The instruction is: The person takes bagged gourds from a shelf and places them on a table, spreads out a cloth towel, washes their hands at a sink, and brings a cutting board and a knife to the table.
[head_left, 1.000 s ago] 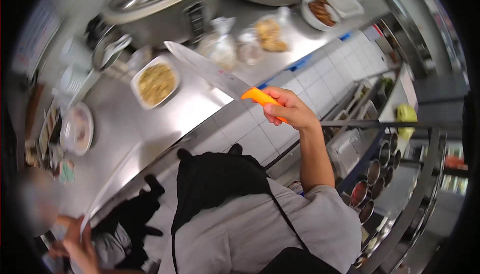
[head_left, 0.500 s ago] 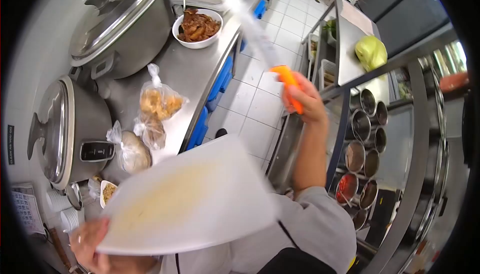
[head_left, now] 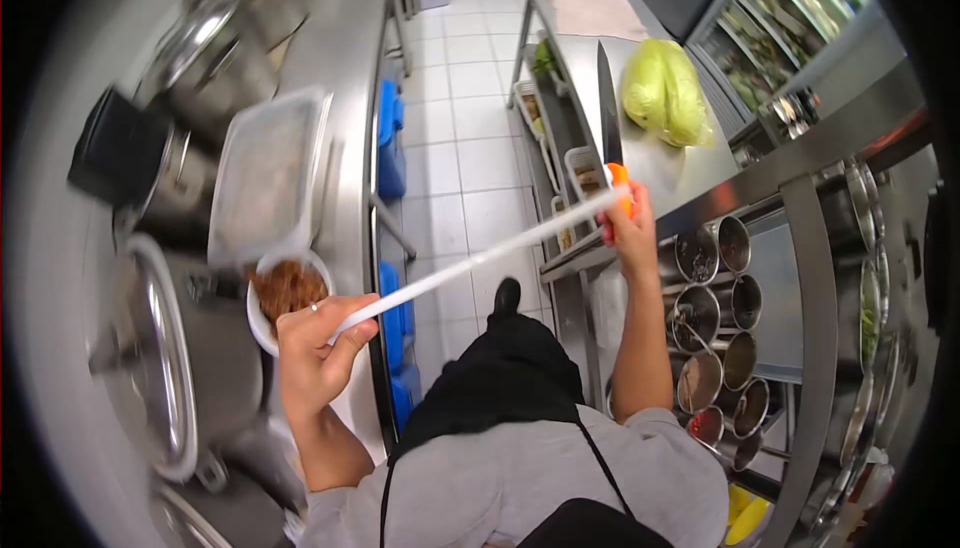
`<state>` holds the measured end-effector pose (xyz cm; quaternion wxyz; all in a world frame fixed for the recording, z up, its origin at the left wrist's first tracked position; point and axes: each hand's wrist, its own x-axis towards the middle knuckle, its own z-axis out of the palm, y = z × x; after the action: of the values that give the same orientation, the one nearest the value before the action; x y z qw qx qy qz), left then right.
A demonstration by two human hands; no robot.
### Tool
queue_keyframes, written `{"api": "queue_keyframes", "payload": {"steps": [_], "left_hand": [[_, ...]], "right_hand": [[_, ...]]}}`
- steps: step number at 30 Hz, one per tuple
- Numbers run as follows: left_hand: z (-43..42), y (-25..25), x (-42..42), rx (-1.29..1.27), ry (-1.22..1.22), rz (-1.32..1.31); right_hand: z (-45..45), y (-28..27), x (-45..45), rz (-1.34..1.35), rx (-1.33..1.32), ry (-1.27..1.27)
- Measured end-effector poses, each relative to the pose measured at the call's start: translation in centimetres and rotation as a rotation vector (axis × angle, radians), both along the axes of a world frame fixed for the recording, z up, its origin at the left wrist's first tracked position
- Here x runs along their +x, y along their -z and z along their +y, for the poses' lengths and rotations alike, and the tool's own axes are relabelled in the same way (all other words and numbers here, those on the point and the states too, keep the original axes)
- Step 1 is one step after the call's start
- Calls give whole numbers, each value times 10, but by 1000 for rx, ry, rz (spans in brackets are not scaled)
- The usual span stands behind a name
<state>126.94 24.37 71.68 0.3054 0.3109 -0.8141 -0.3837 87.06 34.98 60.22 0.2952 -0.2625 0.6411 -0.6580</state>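
My left hand [head_left: 322,348] grips one end of a white cutting board [head_left: 470,262], seen edge-on and slanting up to the right across the aisle. Around the orange handle of a knife [head_left: 608,108] my right hand [head_left: 632,223] is closed, at the board's far end. The dark blade points up and away, over the edge of the steel table [head_left: 645,163]. Whether the right fingers also touch the board I cannot tell. Just behind my left hand is a white bowl of brown cooked meat [head_left: 288,288], partly covered by the hand.
Green vegetables in plastic [head_left: 667,93] lie on the right table, near a pinkish cloth [head_left: 592,12]. A lidded plastic container [head_left: 270,173] and large cookers [head_left: 160,358] line the left counter. Metal pots [head_left: 697,316] with food stand at lower right. Blue bins [head_left: 391,143] sit under the counter.
The view has swung toward the aisle and right table. The board has turned from face-up to edge-on. The knife now points away beside the green vegetables; both hands keep their holds.
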Motion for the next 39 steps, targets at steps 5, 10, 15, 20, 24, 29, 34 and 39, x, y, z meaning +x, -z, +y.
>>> {"api": "queue_keyframes", "payload": {"steps": [5,10,15,20,24,29,34,39], "left_hand": [[-99,43,-101,282,-135,118],[-185,51,-170,447,-287,204],[-285,63,-225,576,-353,356],[-424,101,-299,817,-225,515],[-531,135,-399,1070,53,448],[-604,150,-545,1042,412,223],[-658,178,-710,649,662,-131],[-678,201,-845,472,852,-361]], "right_hand": [[-136,42,-101,-124,-70,142],[-264,40,-157,-250,-42,176],[-363,54,-180,-265,-102,46],[-426,62,-191,-372,-169,-96],[-460,73,-235,-313,-72,18],[-485,75,-317,-94,1,408],[-487,89,-409,41,99,771],[-480,107,-486,146,312,930]]}}
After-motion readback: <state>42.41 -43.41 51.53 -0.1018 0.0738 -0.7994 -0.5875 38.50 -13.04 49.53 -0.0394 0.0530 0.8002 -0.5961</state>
